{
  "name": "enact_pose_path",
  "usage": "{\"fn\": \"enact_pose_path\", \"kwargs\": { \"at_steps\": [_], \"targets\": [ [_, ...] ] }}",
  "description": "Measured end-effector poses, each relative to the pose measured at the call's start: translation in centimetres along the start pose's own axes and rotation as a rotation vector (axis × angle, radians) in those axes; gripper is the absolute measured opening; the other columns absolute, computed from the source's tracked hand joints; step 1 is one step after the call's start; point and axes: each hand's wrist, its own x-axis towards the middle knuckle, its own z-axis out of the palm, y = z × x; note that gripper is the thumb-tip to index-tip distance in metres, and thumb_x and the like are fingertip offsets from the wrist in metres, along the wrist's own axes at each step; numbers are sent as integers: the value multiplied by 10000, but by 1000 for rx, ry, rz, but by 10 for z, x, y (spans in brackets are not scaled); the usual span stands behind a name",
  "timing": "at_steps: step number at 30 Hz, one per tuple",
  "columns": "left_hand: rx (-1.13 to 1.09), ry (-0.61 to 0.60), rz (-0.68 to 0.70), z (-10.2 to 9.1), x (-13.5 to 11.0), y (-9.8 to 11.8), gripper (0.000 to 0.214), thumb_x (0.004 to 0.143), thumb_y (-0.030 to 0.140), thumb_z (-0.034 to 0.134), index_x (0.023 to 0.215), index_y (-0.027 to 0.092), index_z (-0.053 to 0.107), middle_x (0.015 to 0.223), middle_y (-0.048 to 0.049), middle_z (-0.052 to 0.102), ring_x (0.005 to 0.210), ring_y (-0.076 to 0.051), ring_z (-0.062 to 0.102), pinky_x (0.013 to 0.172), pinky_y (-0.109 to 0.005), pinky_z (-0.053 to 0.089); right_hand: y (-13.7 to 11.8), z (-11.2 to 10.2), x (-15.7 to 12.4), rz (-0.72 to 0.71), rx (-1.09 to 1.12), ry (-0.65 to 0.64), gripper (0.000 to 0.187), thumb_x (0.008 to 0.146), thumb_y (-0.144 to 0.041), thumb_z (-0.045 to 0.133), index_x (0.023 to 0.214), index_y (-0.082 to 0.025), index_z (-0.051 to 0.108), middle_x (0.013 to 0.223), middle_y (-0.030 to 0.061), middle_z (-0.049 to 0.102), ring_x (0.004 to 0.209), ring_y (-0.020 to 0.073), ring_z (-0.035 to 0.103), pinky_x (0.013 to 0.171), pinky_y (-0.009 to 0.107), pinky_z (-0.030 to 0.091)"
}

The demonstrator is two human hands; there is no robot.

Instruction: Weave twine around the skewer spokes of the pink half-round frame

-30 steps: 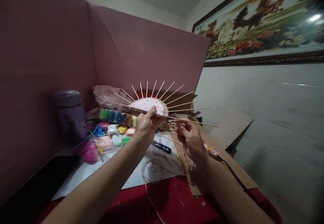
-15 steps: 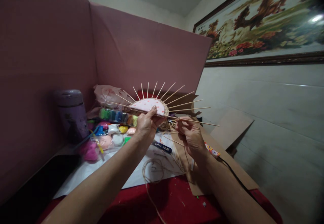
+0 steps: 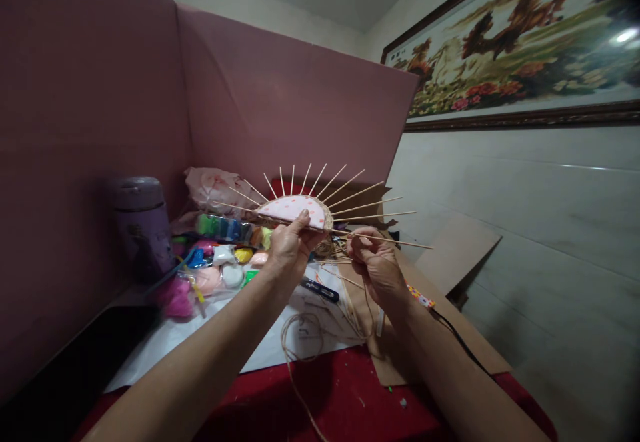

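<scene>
My left hand (image 3: 287, 247) grips the lower edge of a round pink dotted disc (image 3: 293, 207) held up in the air. Several thin wooden sticks (image 3: 360, 203) fan out from its rim like spokes. A band of tan twine is woven round the rim at the right side. My right hand (image 3: 376, 262) is closed in a pinch on a strand of that twine (image 3: 300, 335), just below the lowest right spoke. The twine hangs down in loops onto the table.
A lilac flask (image 3: 141, 223) stands at the left by the pink board (image 3: 280, 95). Bags of coloured clay (image 3: 220, 262) lie behind the hands. Black-handled scissors (image 3: 320, 289) rest on white paper (image 3: 210, 335). Brown cardboard (image 3: 450, 255) lies at the right, over a red cloth (image 3: 345, 402).
My right hand has curled tighter and drawn slightly inward toward the disc's rim. The disc and my left hand have barely moved.
</scene>
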Motion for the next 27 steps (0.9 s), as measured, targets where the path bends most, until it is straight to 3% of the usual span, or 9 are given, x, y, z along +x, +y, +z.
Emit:
{"fn": "enact_pose_path", "kwargs": {
  "at_steps": [17, 27],
  "targets": [
    [16, 19, 2, 1, -1, 1, 110, 722, 29, 571, 803, 101, 579, 688, -62, 635, 581, -146, 610, 572, -327, 559, -12, -1, 4, -48, -138, -10, 113, 700, -260, 646, 732, -206, 552, 541, -56, 499, 396, 39, 244, 379, 185, 112],
    [32, 17, -1, 0, 0, 0, 130, 697, 35, 585, 809, 102, 579, 677, -60, 633, 594, -153, 611, 567, -321, 559, -19, 0, 5, -80, -255, 10, 138, 679, -304, 657, 736, -200, 586, 555, -40, 509, 419, 51, 305, 387, 187, 155]
  ]
}}
